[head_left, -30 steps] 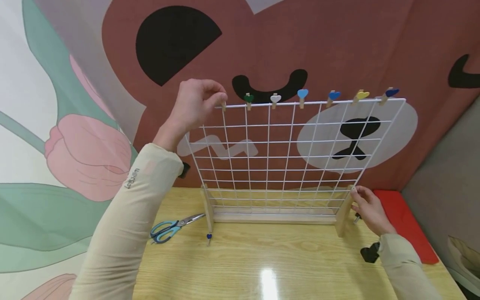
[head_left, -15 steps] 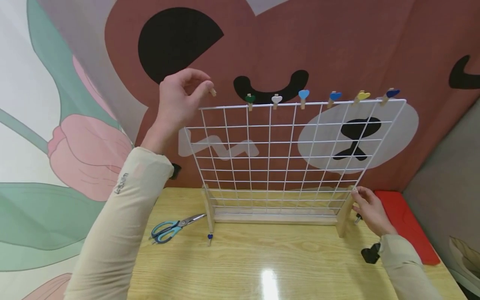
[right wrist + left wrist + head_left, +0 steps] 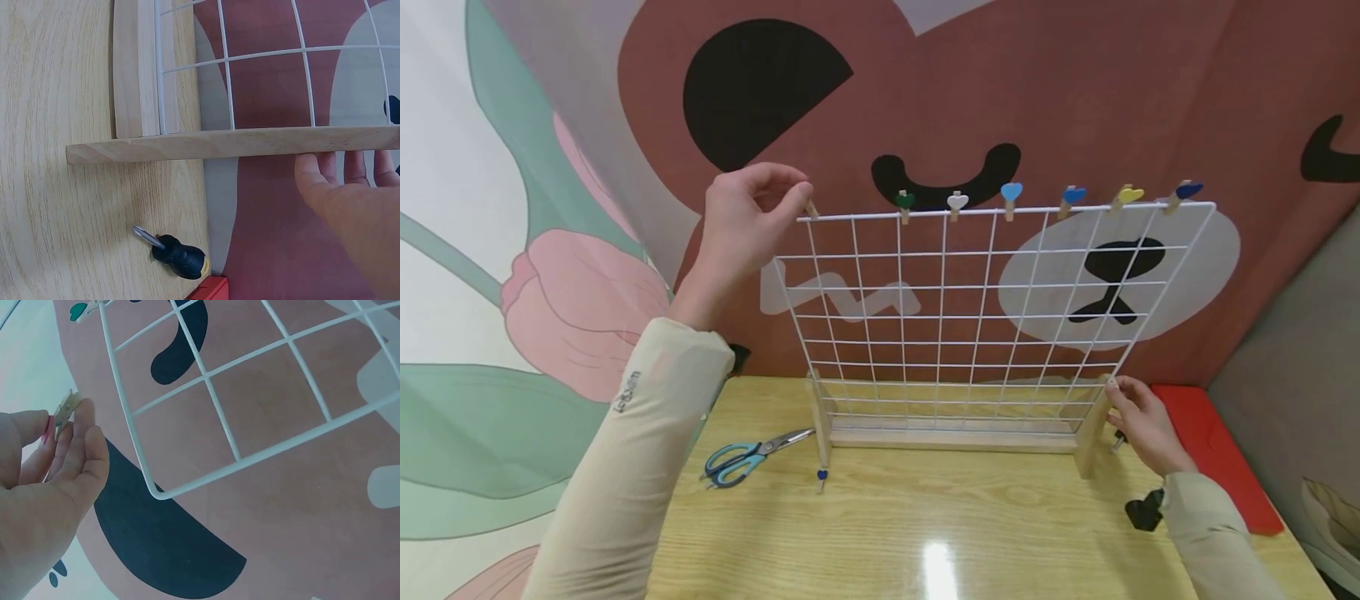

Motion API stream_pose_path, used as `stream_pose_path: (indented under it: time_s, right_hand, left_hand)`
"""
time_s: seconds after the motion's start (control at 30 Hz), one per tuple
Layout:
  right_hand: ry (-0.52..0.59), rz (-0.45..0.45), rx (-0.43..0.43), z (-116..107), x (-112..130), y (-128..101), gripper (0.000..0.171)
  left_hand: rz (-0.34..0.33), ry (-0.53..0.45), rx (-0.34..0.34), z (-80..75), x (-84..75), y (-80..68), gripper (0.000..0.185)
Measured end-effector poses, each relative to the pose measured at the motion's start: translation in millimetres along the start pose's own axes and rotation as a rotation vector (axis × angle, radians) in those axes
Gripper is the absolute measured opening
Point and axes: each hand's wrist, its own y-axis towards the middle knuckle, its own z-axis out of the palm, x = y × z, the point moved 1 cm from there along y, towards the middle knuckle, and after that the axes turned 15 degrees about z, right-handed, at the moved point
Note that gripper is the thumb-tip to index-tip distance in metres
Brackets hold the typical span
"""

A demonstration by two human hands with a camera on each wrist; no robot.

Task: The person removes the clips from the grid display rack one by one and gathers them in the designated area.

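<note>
My left hand [image 3: 741,221] pinches a small wooden clothespin [image 3: 64,412] with a pink front between thumb and fingers. In the head view, this clothespin is right at the top wire, near the left corner of the white wire grid [image 3: 940,287]. Several heart clothespins line the top wire to its right, among them a green one [image 3: 905,206], a white one [image 3: 957,204] and a yellow one [image 3: 1127,197]. My right hand [image 3: 1148,423] holds the upper end of the right wooden side post [image 3: 219,145], with its fingertips partly hidden by the post.
Scissors [image 3: 737,462] with blue handles lie left of the stand, and a dark blue heart piece [image 3: 822,477] lies by its left foot. A stubby screwdriver [image 3: 181,257] and a red case [image 3: 1217,467] are at the right. A patterned curtain [image 3: 775,92] hangs behind.
My left hand has lifted the clothespin off the top wire, moved it left and lowered it to the wire near the corner. The right hand has kept its place on the post.
</note>
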Motion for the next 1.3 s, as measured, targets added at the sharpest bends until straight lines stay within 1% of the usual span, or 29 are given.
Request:
stream_pose_path:
  time_s: [0.27,0.37,0.47,0.63,0.77,0.9,1.07,1.13,1.3]
  right_hand:
    - [-0.004,-0.012,-0.005,-1.6,-1.1,-1.1,0.062]
    - [-0.006,-0.009,-0.003,-1.6,-0.9,-0.7,0.062]
    - [-0.002,-0.005,-0.001,-1.2,-0.3,-0.5,0.061]
    - [-0.013,-0.015,-0.007,-1.7,-1.9,0.7,0.060]
    - [-0.026,-0.028,-0.013,-2.4,-3.7,1.9,0.060]
    - [-0.025,-0.025,-0.015,-2.1,-4.6,2.6,0.060]
    - [-0.036,-0.025,-0.023,-1.9,-3.9,1.8,0.060]
    - [-0.030,-0.028,-0.024,-1.8,-3.6,1.5,0.059]
    - [-0.016,-0.031,-0.023,-2.0,-4.1,1.6,0.058]
  left_hand:
    - [-0.013,-0.073,0.037,-3.5,6.5,-18.4,0.023]
    - [-0.022,-0.049,0.062,-4.2,10.5,-26.6,0.021]
    - [-0.018,-0.034,0.081,-3.5,16.0,-34.0,0.020]
    - [0.005,-0.021,0.064,0.1,25.3,-48.3,0.017]
    - [0.002,-0.002,0.066,3.5,34.8,-61.1,0.017]
    - [-0.023,-0.001,0.080,5.7,43.9,-73.0,0.019]
    - [-0.060,-0.060,0.099,8.6,54.7,-89.6,0.019]
    - [-0.082,-0.071,0.110,10.4,59.9,-97.8,0.019]
    - [-0.155,-0.055,0.136,15.7,75.0,-119.8,0.021]
